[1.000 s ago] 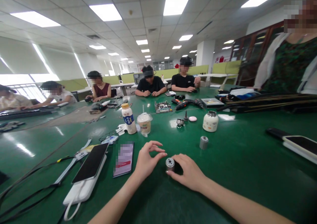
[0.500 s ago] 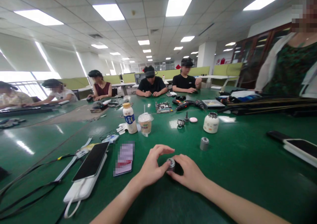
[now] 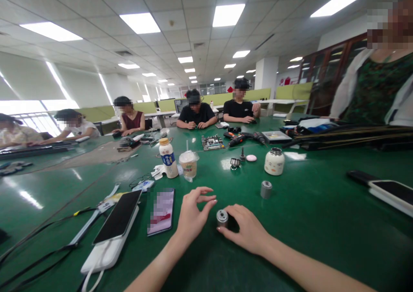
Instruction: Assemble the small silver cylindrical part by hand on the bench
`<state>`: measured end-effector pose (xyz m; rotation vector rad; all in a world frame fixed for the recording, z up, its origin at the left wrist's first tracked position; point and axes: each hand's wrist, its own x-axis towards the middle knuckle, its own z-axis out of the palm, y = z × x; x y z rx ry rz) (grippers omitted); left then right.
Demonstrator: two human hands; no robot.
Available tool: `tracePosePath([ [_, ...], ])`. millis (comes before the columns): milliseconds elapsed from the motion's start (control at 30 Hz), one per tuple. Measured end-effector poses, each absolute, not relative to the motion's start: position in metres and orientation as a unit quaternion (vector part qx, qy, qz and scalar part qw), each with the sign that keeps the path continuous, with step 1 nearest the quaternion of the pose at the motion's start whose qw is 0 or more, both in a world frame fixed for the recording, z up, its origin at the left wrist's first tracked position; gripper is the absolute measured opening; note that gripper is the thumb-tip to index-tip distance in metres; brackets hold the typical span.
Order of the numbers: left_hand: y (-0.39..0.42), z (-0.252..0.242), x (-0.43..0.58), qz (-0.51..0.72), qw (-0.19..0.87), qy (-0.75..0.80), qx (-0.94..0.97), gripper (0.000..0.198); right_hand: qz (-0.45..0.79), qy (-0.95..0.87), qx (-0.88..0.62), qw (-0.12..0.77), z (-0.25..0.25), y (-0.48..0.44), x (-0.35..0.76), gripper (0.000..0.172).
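A small grey metal cylinder (image 3: 222,219) with holes in its top face stands upright on the green table (image 3: 193,266). My right hand (image 3: 247,228) grips it from the right, thumb at the near side and fingers at the far side. Just to its left, my left hand (image 3: 194,210) is raised with thumb and fingers apart, holding nothing and not touching the cylinder. Another metal cylinder (image 3: 266,189) stands farther back to the right. Beyond lie a dark ring-shaped metal part (image 3: 235,163), a small dark stepped part (image 3: 242,155) and a pink oval object (image 3: 251,158).
Left are a purple-screened phone (image 3: 163,210), a black phone (image 3: 118,216) on a white power bank (image 3: 103,253), and cables. A milk bottle (image 3: 168,158), lidded cup (image 3: 189,165), cream jar (image 3: 274,161), circuit board (image 3: 213,142) and power drill (image 3: 245,138) stand farther back. Several people sit around.
My left hand has drawn back left from the cylinder, and its thumb is off the top. My right hand stays on the cylinder. The view has tilted slightly up.
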<state>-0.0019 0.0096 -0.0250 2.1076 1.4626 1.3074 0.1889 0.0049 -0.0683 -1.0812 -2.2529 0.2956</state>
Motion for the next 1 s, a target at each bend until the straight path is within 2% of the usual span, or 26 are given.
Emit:
tracePosePath([
  [233, 0.028, -0.057, -0.023, 0.381, 0.161, 0.550, 0.725, 0.026, 0.113, -0.849, -0.415, 0.308, -0.068, 0.005, 0.189, 0.027],
  [367, 0.014, -0.038, -0.007, 0.439, 0.125, 0.530, 0.715, 0.019, 0.109, -0.850, -0.411, 0.310, -0.069, 0.006, 0.189, 0.027],
  [633, -0.009, -0.019, 0.014, 0.397, 0.150, 0.469, 0.775, 0.030, 0.104, -0.847, -0.419, 0.310, -0.070, 0.005, 0.189, 0.025],
  [833, -0.011, -0.012, 0.007, 0.374, 0.206, 0.420, 0.801, 0.054, 0.114, -0.852, -0.405, 0.312, -0.071, 0.008, 0.190, 0.026],
  [1000, -0.011, -0.011, 0.006, 0.383, 0.164, 0.432, 0.800, 0.049, 0.116, -0.849, -0.408, 0.314, -0.070, 0.007, 0.190, 0.027],
])
